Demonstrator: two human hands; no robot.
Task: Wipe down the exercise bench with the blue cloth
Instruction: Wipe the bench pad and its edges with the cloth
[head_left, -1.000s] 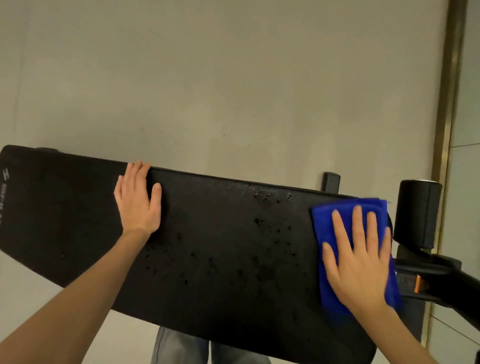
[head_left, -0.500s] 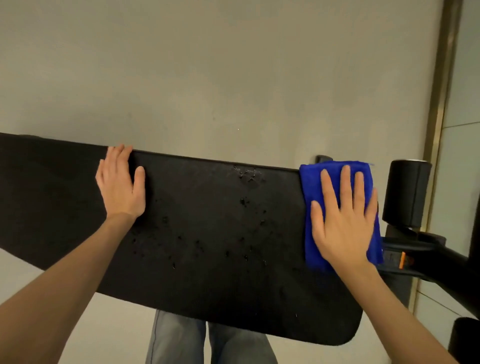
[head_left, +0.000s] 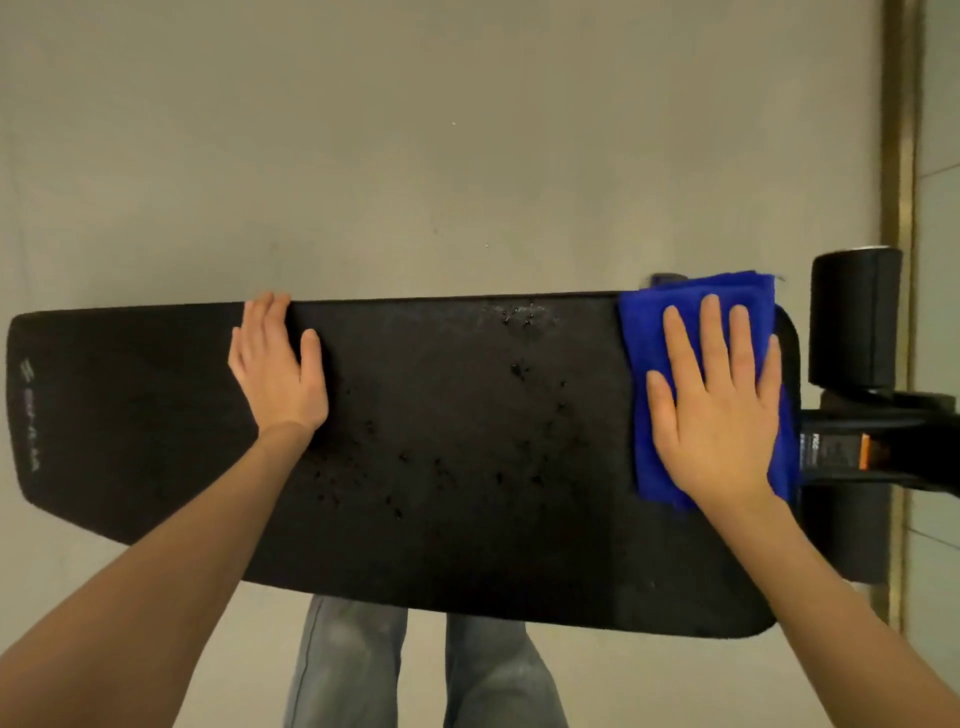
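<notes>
The long black exercise bench pad (head_left: 156, 415) stretches across the view, with water droplets scattered over its middle. A folded blue cloth (head_left: 644, 332) lies flat on the pad's right end, reaching the far edge. My right hand (head_left: 719, 400) presses on the cloth with straight, spread fingers. My left hand (head_left: 278, 364) rests flat on the pad left of centre, fingertips at the far edge.
A black foam roller (head_left: 852, 322) and the bench's black frame with an orange label (head_left: 865, 452) stand just right of the pad. Grey floor lies beyond. A gold strip (head_left: 904, 156) runs along the right. My jeans-clad legs (head_left: 353, 670) show below the pad.
My right hand has slid the cloth away from me toward the pad's far edge. The left hand has stayed in place on the pad. The camera view has shifted.
</notes>
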